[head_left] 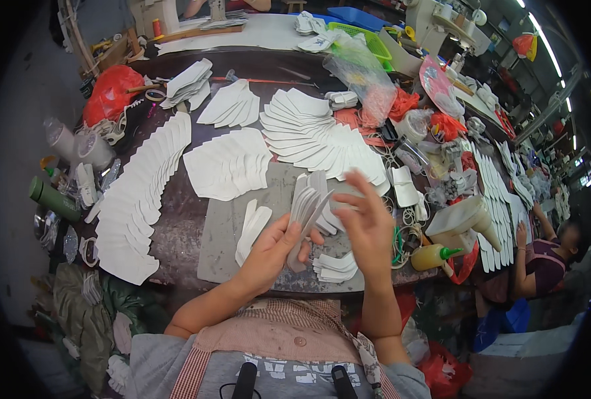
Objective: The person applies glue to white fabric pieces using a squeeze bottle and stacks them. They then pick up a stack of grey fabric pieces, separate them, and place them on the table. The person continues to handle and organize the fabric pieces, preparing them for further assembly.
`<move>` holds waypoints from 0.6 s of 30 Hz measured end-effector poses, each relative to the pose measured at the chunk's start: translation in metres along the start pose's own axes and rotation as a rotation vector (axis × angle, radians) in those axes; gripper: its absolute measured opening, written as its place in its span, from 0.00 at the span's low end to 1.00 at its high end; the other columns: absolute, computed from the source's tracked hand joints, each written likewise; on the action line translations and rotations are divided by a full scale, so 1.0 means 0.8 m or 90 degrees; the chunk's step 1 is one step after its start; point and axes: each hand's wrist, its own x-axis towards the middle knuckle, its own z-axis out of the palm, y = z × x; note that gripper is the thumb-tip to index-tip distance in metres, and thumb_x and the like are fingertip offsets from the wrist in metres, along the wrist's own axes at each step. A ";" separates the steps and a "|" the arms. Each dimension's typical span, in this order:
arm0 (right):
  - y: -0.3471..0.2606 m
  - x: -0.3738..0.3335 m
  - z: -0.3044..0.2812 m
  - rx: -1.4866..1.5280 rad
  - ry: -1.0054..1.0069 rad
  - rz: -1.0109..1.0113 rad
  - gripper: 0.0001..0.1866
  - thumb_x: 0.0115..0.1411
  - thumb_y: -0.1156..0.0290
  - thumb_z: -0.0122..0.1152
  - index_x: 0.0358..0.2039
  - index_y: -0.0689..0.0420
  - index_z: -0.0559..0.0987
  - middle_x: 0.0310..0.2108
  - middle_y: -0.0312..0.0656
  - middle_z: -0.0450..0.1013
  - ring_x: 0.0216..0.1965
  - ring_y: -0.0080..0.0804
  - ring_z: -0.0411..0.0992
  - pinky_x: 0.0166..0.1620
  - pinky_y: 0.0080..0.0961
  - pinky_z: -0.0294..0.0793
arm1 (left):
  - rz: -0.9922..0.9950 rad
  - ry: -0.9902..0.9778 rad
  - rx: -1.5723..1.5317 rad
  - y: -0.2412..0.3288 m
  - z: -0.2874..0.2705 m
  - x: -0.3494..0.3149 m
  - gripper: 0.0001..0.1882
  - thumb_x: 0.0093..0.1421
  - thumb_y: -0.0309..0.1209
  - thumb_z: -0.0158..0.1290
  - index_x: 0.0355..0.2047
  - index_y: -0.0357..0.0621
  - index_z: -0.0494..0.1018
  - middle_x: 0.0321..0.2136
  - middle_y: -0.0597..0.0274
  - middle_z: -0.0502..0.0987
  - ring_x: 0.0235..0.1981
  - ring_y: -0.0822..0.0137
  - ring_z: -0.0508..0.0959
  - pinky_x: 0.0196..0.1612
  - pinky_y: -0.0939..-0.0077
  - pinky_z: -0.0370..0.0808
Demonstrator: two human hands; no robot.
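Note:
My left hand grips a thin bundle of white, leather-like cut pieces, fanned at the top, above a grey board. My right hand is raised just right of the bundle, fingers apart and nothing visible in them. On the board, curved white strips lie left of my left hand, and a small stack of white strips lies between my hands near the table edge. Beyond the board are overlapping rows of larger white pieces and a fanned arc of them.
A long curved row of white pieces covers the left side. A yellow glue bottle with green tip and a cream container stand at the right. A green bottle is far left. Another person works at the right.

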 end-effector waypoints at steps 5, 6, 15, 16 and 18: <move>0.001 -0.019 0.016 0.017 -0.067 0.144 0.29 0.60 0.79 0.63 0.62 0.67 0.68 0.45 0.46 0.74 0.41 0.27 0.74 0.42 0.22 0.77 | 0.014 -0.002 0.033 -0.001 0.012 -0.004 0.21 0.75 0.43 0.36 0.53 0.38 0.67 0.36 0.64 0.73 0.30 0.79 0.68 0.34 0.84 0.68; 0.004 -0.019 0.020 -0.038 -0.051 0.054 0.30 0.60 0.80 0.63 0.63 0.66 0.67 0.43 0.45 0.74 0.38 0.24 0.73 0.40 0.21 0.75 | 0.029 -0.002 0.076 0.000 0.010 -0.005 0.21 0.75 0.43 0.36 0.53 0.39 0.67 0.35 0.65 0.72 0.30 0.79 0.68 0.34 0.84 0.68; -0.011 -0.037 0.036 0.149 0.009 0.120 0.27 0.54 0.82 0.70 0.54 0.70 0.71 0.31 0.40 0.75 0.29 0.18 0.72 0.30 0.14 0.72 | 0.098 0.055 0.303 0.003 0.019 -0.023 0.20 0.74 0.38 0.39 0.54 0.33 0.69 0.31 0.62 0.75 0.31 0.76 0.71 0.37 0.81 0.69; -0.008 -0.037 0.032 0.151 -0.006 0.151 0.25 0.54 0.83 0.69 0.51 0.71 0.72 0.31 0.40 0.75 0.28 0.18 0.72 0.29 0.14 0.72 | 0.121 0.054 0.316 0.004 0.021 -0.022 0.20 0.74 0.37 0.39 0.53 0.32 0.70 0.32 0.61 0.75 0.32 0.75 0.71 0.37 0.80 0.70; -0.006 -0.037 0.022 0.156 -0.041 0.216 0.21 0.54 0.83 0.69 0.47 0.72 0.73 0.31 0.41 0.76 0.27 0.19 0.73 0.26 0.14 0.72 | 0.093 0.036 0.279 0.006 0.019 -0.024 0.20 0.74 0.36 0.38 0.51 0.32 0.71 0.32 0.60 0.76 0.33 0.74 0.72 0.39 0.78 0.70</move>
